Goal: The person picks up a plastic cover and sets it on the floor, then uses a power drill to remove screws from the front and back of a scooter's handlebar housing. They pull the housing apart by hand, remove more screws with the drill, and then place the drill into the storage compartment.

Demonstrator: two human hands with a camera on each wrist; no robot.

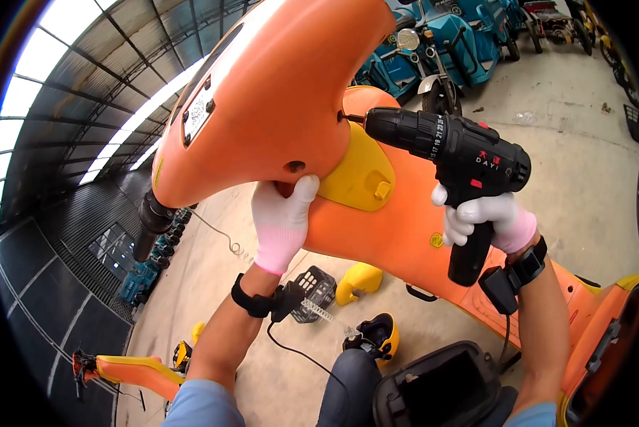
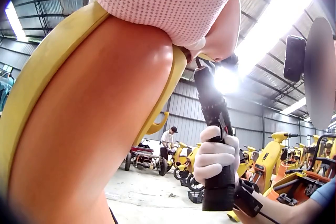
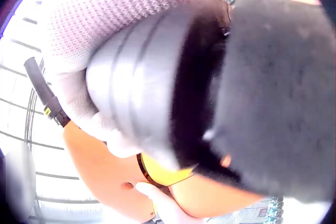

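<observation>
My gloved right hand (image 1: 486, 217) grips the handle of a black cordless drill (image 1: 469, 146). Its bit (image 1: 355, 117) points left, with the tip right at the edge of an orange scooter front cover (image 1: 262, 107). My gloved left hand (image 1: 284, 220) holds that cover's lower edge. The thumb lies close under a round hole (image 1: 294, 166), while the other fingers are hidden behind the cover. Beneath the drill bit sits a yellow panel (image 1: 362, 174) on the orange scooter body. In the right wrist view, the drill's base (image 3: 283, 92) fills much of the picture.
A black handlebar grip (image 1: 148, 220) sticks out at left. On the floor are a black basket (image 1: 312, 292), a yellow part (image 1: 358, 281) and a yellow-and-black part (image 1: 380, 338). Blue three-wheelers (image 1: 461, 43) stand behind; another person (image 2: 168, 141) is farther off.
</observation>
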